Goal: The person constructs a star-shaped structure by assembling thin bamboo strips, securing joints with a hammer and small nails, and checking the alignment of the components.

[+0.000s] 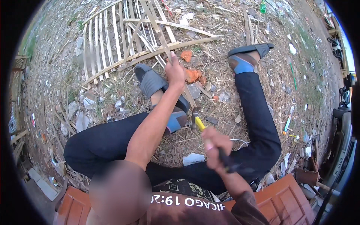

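Long, pale wooden slat (159, 33) slants over straw-strewn ground (178, 148), fingers of the left hand (175, 73) gripping it; the right hand (216, 146) grips a yellow-and-black-handled metal hammer (200, 123), head near the slat's lower end.

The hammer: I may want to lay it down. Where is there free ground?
No patch is wholly bare. The straw-strewn ground between left sock and white scrap looks most open; another patch, with some stones, lies between hammer and right shin. Crowded: around the orange chunks and slatted frame.
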`<state>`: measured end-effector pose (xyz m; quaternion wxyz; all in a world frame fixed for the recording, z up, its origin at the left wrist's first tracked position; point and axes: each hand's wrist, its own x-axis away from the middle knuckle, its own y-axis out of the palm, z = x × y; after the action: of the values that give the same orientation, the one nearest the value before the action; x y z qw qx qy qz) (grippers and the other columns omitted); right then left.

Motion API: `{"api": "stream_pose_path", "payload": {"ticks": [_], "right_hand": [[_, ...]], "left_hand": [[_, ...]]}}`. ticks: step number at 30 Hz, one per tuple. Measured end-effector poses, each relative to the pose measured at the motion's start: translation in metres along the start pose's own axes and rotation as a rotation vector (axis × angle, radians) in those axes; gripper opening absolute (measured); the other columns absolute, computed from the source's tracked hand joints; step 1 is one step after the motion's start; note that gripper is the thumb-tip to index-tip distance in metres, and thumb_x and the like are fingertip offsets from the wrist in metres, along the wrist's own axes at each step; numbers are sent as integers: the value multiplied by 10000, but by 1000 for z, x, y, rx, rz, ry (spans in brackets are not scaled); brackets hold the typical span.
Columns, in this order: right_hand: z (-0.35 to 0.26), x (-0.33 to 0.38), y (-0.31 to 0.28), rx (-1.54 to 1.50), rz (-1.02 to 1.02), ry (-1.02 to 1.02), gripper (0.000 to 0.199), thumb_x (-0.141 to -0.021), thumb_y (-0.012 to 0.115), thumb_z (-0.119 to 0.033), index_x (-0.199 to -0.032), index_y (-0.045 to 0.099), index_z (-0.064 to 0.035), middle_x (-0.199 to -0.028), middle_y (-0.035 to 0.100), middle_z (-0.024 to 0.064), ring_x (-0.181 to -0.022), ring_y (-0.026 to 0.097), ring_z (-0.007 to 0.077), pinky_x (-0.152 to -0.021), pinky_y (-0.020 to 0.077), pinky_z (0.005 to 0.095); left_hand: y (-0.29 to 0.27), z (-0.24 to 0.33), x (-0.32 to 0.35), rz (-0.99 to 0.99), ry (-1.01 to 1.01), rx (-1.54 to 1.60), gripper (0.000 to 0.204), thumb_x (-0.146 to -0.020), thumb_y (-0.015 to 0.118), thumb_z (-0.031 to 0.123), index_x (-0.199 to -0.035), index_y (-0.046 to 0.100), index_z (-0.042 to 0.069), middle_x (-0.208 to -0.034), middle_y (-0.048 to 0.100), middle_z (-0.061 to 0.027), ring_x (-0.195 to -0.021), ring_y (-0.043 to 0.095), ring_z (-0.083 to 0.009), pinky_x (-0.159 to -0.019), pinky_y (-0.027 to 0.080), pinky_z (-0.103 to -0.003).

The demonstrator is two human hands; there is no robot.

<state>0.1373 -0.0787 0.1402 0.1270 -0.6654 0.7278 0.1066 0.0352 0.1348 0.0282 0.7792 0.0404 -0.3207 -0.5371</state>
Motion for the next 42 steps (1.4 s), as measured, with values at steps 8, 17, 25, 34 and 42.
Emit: {"api": "stream_pose_path", "payload": {"ticks": [8,17,25,34,42], "right_hand": [[3,-3,-12,-340,173,370,239,-731,683,-250,-634,519,-106,-574,475,13,-619,529,218,-677,418,343],[-13,6,14,362,-521,-52,312,-879,592,-264,-645,491,-85,-589,414,9,-602,470,157,-670,414,330],[-20,0,14,296,-500,12,283,-826,632,-213,-626,476,-85,-571,413,25,-598,468,204,-655,422,338],[-18,-2,11,382,-720,-243,286,-800,644,-159,-596,471,-60,-583,489,24,-569,497,213,-598,406,377],[-6,-6,-3,198,-217,81,273,-780,653,-136,-603,464,-48,-578,425,47,-570,464,235,-594,416,353]], "left_hand": [[-2,-2,-3,-3,3,61,385,-1040,422,408,-802,437,106,-532,308,74,-390,317,-64,-372,234,-271],[8,2,5,-25,5,-19,361,-1033,424,427,-852,463,117,-546,312,63,-398,292,-65,-365,227,-269],[-3,-6,-1,-10,39,-40,368,-1032,431,425,-845,465,110,-555,336,57,-417,322,-69,-376,251,-268],[-1,-10,-1,-77,68,-79,372,-1030,426,444,-850,432,120,-525,307,51,-377,312,-82,-333,234,-274],[-1,-8,-5,-55,97,-72,379,-1036,420,434,-826,423,118,-520,302,52,-376,309,-76,-330,237,-273]]}}
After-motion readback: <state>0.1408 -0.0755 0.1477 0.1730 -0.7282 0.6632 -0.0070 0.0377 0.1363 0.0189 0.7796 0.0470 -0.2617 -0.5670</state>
